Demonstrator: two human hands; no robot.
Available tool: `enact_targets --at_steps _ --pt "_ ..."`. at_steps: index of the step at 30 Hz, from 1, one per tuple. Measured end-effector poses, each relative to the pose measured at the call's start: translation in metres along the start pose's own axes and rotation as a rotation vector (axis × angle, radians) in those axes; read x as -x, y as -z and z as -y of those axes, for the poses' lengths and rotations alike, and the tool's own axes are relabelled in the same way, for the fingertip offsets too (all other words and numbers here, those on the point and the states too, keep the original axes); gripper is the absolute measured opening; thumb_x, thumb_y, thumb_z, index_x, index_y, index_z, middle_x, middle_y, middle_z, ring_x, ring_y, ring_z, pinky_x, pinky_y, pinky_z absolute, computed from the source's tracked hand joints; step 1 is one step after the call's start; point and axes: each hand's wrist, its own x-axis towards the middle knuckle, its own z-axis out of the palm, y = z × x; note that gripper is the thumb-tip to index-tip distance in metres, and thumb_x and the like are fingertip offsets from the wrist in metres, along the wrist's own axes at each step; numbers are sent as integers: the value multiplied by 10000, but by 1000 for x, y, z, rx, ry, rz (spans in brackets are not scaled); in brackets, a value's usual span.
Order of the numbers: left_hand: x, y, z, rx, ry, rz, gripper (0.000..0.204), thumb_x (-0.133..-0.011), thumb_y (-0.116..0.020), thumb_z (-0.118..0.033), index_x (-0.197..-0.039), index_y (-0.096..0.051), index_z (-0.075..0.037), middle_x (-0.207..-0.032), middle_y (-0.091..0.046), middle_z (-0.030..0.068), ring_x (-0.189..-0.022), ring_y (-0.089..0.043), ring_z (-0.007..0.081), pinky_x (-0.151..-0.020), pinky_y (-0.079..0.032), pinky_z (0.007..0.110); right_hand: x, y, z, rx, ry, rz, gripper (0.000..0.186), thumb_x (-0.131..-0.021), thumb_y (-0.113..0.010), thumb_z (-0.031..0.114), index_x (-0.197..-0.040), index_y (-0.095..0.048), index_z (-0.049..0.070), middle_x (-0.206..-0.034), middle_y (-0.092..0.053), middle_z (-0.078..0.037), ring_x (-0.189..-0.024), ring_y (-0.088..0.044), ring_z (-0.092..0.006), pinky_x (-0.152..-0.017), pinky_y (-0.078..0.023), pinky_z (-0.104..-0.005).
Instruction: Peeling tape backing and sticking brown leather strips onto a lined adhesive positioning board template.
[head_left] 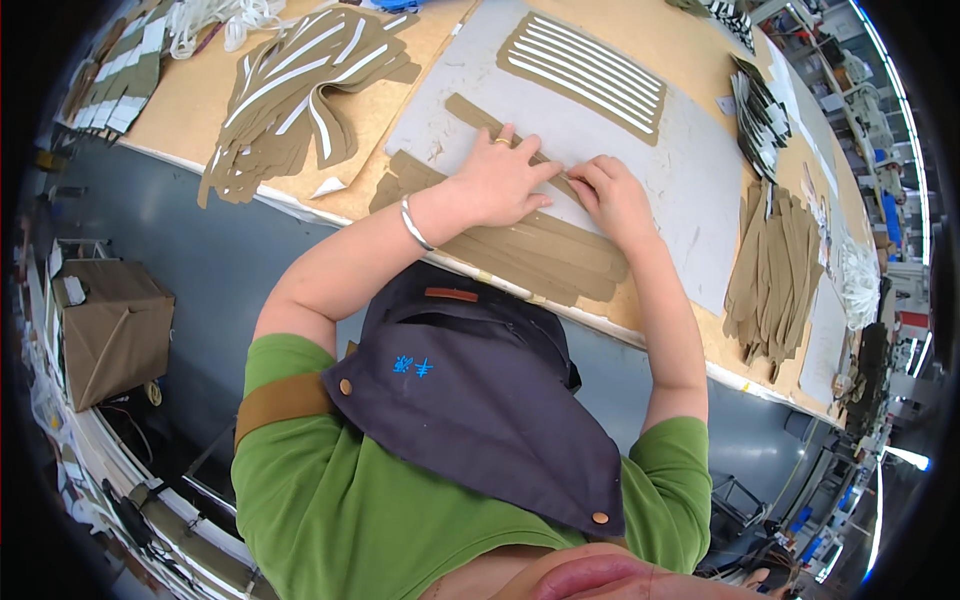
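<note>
A narrow olive fabric strip (466, 112) lies diagonally on a grey board (420, 130). My left hand (505, 178) rests over it with fingers spread, a ring on one finger. Just to its right, my right hand (605, 200) has its thumb and fingertips pinched at the strip. Below my hands, a pile of plain olive strips (550, 255) lies along the table's near edge. Beyond the strip, an olive piece (580, 75) bears several parallel white strips.
Olive pieces with white strips (280, 90) lie on the tan table (175, 130) at left. At right are hanging-looking olive strips (770, 280), dark pieces (760, 120) and white cord (860, 275). A brown fabric-covered box (110, 330) stands on the floor at left.
</note>
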Motion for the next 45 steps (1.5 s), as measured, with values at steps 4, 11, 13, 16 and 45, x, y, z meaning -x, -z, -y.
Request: enact_targets --at_steps 4,11,13,16,45 --pt "3 -2 25 -114 189 -81 555 -931 -584 -443 -1373 -515 -115 -1319 -531 121 -1283 -483 308 -1078 -311 513 -1 1 7 23 -13 -32 78 -843 -703 166 -909 -698 126 -888 -630 -34 -894 -621 -246 -736 -538 -365" --pt "5 -22 16 -57 69 -135 592 -924 -593 -434 -1360 -497 -46 -1310 -532 104 -1290 -463 253 -1085 -308 494 -8 -9 4 51 1 -33 79 -846 -696 166 -918 -695 131 -896 -627 -25 -892 -621 -235 -736 -538 -365" --pt "4 -10 19 -106 133 -93 598 -921 -596 -431 -1360 -492 -38 -1312 -530 103 -1280 -471 243 -1082 -313 487 -5 -8 3 50 10 -56 77 -841 -699 166 -910 -694 133 -890 -625 -22 -887 -620 -232 -733 -538 -367" --pt "2 -3 13 -126 121 -90 599 -921 -595 -427 -1357 -491 -30 -1318 -528 105 -1267 -484 232 -1076 -319 485 -8 -12 6 45 26 -76 77 -836 -703 167 -905 -691 132 -883 -621 -20 -882 -618 -230 -730 -539 -368" --pt "-9 -13 -33 -133 -67 -12 565 -956 -519 -523 -1459 -451 -275 -1307 -517 185 -1192 -538 489 -960 -423 470 38 21 -11 100 -24 -32 196 -833 -683 106 -1022 -703 155 -909 -629 -28 -888 -620 -242 -717 -545 -366"
